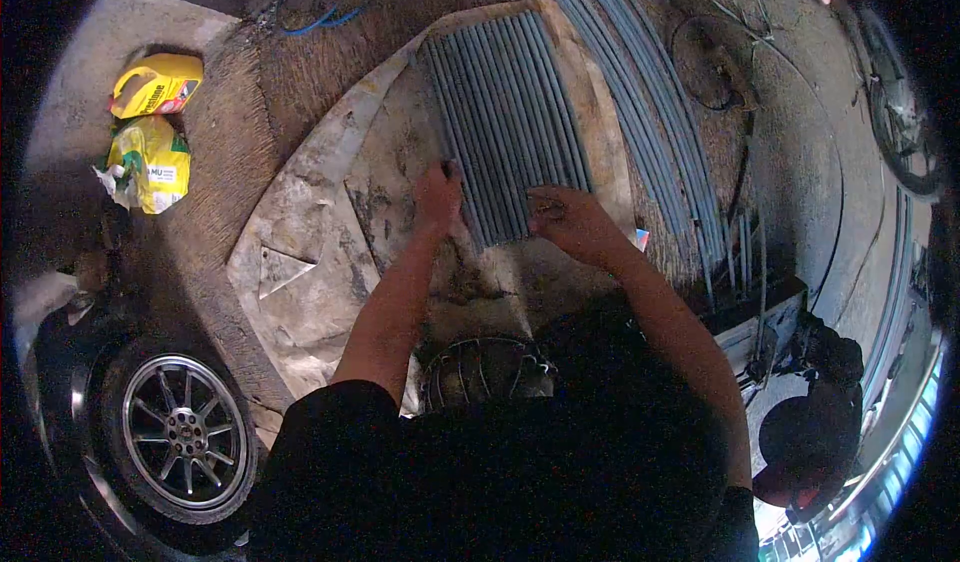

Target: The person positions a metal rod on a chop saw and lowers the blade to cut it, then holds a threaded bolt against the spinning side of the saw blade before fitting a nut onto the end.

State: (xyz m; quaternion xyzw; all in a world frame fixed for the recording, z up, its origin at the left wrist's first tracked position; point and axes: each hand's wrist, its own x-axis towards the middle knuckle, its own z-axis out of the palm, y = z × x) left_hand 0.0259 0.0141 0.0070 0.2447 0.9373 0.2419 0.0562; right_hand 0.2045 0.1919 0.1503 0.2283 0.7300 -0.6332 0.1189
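Grey metal rods [505,112] lie side by side in a flat row on a worn, stained sheet [310,197]. At the row's left edge is my left hand [438,198], its fingers curled against the outermost rod; the fingertips are partly hidden. My right hand [570,224] rests over the near right part of the row, fingers bent but apart, touching the rods from above. Both forearms reach forward from the dark shirt. The rods' near ends lie between the two hands.
More long rods [650,92] run along the right side of the sheet. A yellow jug [165,84] and a yellow-green bag [155,167] stand at the left. A car wheel [187,432] is at the lower left, and a blue cable [325,24] lies at the back.
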